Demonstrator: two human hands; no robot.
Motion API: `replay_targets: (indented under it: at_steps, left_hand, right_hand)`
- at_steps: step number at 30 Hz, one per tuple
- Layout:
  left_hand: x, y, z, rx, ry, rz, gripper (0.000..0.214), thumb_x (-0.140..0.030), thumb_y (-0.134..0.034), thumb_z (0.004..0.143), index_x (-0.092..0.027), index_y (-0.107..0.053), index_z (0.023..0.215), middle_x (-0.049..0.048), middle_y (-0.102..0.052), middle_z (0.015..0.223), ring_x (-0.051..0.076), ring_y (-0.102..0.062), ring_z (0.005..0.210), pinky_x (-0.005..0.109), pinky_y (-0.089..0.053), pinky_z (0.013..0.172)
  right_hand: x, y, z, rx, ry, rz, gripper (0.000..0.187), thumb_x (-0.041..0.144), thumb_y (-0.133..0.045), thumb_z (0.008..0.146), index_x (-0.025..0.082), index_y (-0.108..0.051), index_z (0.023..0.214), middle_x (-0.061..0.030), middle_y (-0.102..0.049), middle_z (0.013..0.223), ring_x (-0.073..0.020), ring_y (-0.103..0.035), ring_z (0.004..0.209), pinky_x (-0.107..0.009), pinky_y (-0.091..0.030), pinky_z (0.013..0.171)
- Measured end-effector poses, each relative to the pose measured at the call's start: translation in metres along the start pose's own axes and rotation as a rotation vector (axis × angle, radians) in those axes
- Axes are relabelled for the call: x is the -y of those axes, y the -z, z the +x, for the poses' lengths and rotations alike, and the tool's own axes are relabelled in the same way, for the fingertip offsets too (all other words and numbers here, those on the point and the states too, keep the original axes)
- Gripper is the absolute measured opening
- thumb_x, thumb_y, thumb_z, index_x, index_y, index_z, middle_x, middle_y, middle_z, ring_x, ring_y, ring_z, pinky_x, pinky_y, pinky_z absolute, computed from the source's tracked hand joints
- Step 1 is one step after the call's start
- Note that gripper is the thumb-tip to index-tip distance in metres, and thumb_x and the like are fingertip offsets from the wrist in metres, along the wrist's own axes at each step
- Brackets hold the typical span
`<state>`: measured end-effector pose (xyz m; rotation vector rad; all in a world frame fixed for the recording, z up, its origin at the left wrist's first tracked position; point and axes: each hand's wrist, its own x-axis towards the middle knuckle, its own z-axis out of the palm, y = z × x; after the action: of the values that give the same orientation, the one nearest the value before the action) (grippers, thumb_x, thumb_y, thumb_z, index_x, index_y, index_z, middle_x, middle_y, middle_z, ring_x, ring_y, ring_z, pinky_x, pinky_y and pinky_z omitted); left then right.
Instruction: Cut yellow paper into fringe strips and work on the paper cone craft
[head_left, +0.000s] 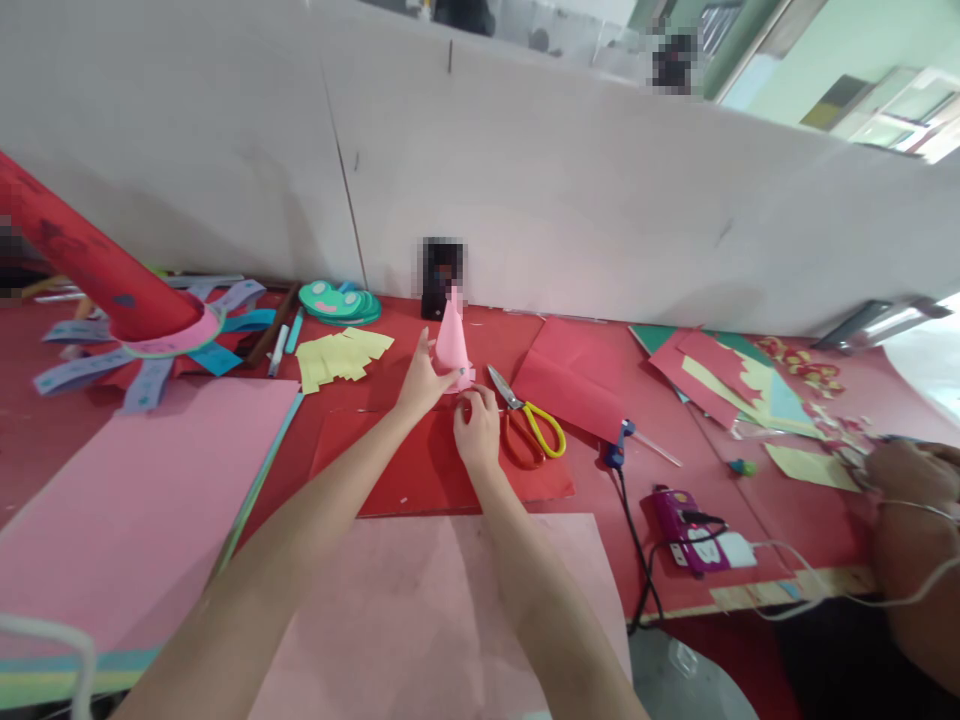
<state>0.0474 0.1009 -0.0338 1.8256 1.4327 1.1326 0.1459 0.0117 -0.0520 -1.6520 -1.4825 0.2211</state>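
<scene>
On table (491, 340), left hand (421, 387) round pink cone (451, 345), inside hidden; right hand (478, 428) close.

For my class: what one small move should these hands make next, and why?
I'd probably steady the pink paper cone with the left hand and gently press its base with the right hand. The cone stands upright, the left thumb reaches its base, and the right hand is curled close by, while the scissors lie unheld.

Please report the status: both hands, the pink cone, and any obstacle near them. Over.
Left hand at pink paper cone, thumb across its base. Right hand close by, contact unclear. Cone upright. Scissors beside right hand, possible snag.
</scene>
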Motion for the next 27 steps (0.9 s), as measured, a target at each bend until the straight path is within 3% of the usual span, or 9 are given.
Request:
replay_targets:
  at_steps: [4, 7, 11, 18, 27]
  left_hand:
    - [0.004, -0.015, 0.002, 0.027, 0.023, 0.079, 0.091, -0.026, -0.069, 0.068, -0.018, -0.020, 0.144, 0.0161, -0.051, 0.132, 0.029, -0.050, 0.122, 0.040, -0.043, 0.097]
    - [0.006, -0.014, 0.008, 0.016, 0.049, 0.175, 0.086, -0.025, -0.066, 0.072, -0.015, -0.021, 0.144, 0.0170, -0.054, 0.130, 0.029, -0.053, 0.119, 0.039, -0.045, 0.095]
    - [0.010, 0.000, 0.030, -0.070, 0.040, 0.292, 0.084, -0.026, -0.066, 0.071, -0.014, -0.024, 0.143, 0.0184, -0.051, 0.133, 0.031, -0.052, 0.120, 0.043, -0.039, 0.101]
    - [0.031, 0.038, 0.071, -0.263, 0.195, 0.331, 0.086, -0.030, -0.066, 0.071, -0.014, -0.022, 0.142, 0.0173, -0.045, 0.139, 0.031, -0.046, 0.126, 0.043, -0.036, 0.105]
    - [0.048, 0.054, 0.095, -0.242, 0.286, 0.381, 0.094, -0.031, -0.070, 0.068, -0.012, -0.017, 0.144, 0.0194, -0.044, 0.139, 0.032, -0.041, 0.129, 0.051, -0.020, 0.112]
  right_hand:
    - [0.000, 0.001, 0.001, 0.036, -0.004, -0.006, 0.019, 0.013, -0.045, 0.081, 0.017, -0.061, 0.090, -0.0126, -0.057, 0.111, -0.0219, -0.054, 0.107, -0.035, -0.043, 0.093]
    - [0.002, 0.000, 0.000, 0.045, -0.025, -0.017, 0.018, 0.012, -0.045, 0.081, 0.017, -0.061, 0.088, -0.0123, -0.057, 0.112, -0.0222, -0.055, 0.106, -0.036, -0.043, 0.092]
    - [0.004, -0.001, 0.000, 0.044, -0.039, -0.015, 0.018, 0.013, -0.045, 0.082, 0.018, -0.061, 0.089, -0.0122, -0.058, 0.113, -0.0224, -0.054, 0.108, -0.037, -0.042, 0.093]
    - [0.007, 0.001, 0.000, 0.050, -0.055, -0.025, 0.017, 0.014, -0.047, 0.082, 0.019, -0.062, 0.088, -0.0112, -0.059, 0.115, -0.0230, -0.054, 0.109, -0.038, -0.042, 0.092]
    - [0.006, -0.002, -0.001, 0.060, -0.065, -0.029, 0.019, 0.013, -0.046, 0.082, 0.020, -0.062, 0.090, -0.0109, -0.058, 0.119, -0.0231, -0.055, 0.109, -0.038, -0.042, 0.093]
